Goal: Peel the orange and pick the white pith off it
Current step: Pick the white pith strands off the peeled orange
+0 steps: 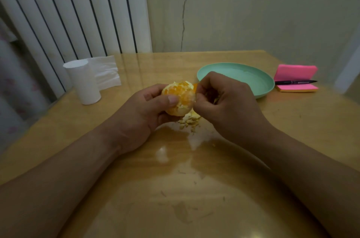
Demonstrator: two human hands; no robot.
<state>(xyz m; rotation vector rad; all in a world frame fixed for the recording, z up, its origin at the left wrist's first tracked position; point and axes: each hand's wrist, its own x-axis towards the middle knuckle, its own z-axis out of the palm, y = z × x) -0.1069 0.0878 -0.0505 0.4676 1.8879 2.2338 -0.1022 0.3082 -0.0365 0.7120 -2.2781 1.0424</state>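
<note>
A peeled orange (180,97) with patches of white pith sits above the middle of the wooden table (292,130). My left hand (144,111) grips it from the left, thumb across its front. My right hand (224,105) is at the orange's right side with curled fingers, pinching at its surface near a bit of orange peel (195,86). A small heap of pith and peel scraps (190,119) lies on the table just below the fruit.
A mint green plate (251,79) stands behind my right hand. Pink sticky notes (296,73) with a black pen (295,82) lie at the far right. A tissue roll (83,81) stands at the back left. White radiator and wall behind.
</note>
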